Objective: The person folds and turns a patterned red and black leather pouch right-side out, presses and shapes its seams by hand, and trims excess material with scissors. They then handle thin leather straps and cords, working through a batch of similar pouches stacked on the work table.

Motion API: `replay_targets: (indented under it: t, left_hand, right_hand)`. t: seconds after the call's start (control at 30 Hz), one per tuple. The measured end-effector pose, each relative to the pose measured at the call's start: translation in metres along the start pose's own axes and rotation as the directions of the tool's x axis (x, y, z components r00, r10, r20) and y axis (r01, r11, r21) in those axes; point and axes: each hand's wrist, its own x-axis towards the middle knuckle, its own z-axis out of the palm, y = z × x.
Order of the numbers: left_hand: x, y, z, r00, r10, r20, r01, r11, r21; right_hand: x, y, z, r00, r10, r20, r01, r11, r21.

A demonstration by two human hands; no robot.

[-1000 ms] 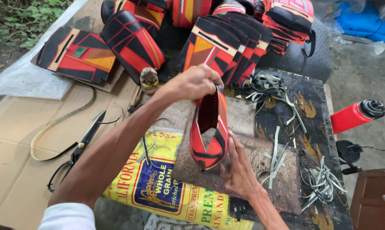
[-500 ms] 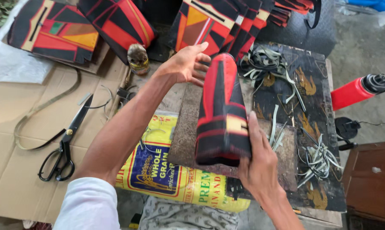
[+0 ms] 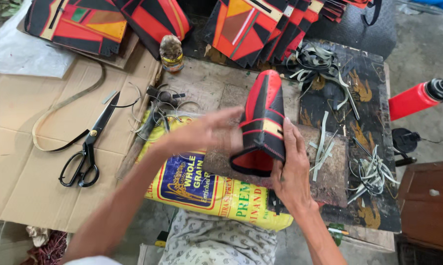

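a person sits at a cluttered work table, seen from above. in the centre of the frame both hands hold a sleeve [image 3: 261,125], a curved, folded piece in red and black with a yellow patch, standing on its open lower end on the worn table [image 3: 216,91]. the right hand [image 3: 292,169] is wrapped about its lower right side, fingers up along the edge, closed on it. the left hand [image 3: 206,135] is blurred; it lies against the sleeve's left side, fingers spread, and whether it grips or only steadies i cannot tell.

the sleeve looks light and fairly stiff, like stitched leatherette that keeps its curve, yet would likely flex if squeezed. its surface looks smooth, perhaps a little slippery. the bound edges and the lower rim look like the firmest places to take hold.

a yellow sack [image 3: 206,189] hangs over the near table edge, lower centre. black scissors [image 3: 89,147] lie on cardboard [image 3: 20,162] at left. more finished pieces [image 3: 251,27] are stacked along the top. pale strips [image 3: 373,172] litter the right side, and a red bottle [image 3: 417,98] lies at far right.
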Motion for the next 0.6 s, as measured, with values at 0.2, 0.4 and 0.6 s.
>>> replay_targets:
  t: [0.2,0.4,0.6]
  left_hand:
    - [0.001,-0.034,0.079,0.903,0.193,-0.385,0.098,0.778,0.621]
    - [0.035,-0.088,0.088,0.865,0.322,-0.386,0.076,0.676,0.733]
    - [0.086,-0.136,0.092,0.798,0.188,-0.573,0.194,0.820,0.538]
  right_hand:
    - [0.004,0.027,-0.004,0.999,0.036,0.025,-0.035,0.999,-0.008]
    - [0.001,0.071,0.001,0.998,0.015,0.068,-0.012,0.999,-0.053]
    - [0.003,0.132,0.016,0.984,0.147,0.095,-0.150,0.989,0.017]
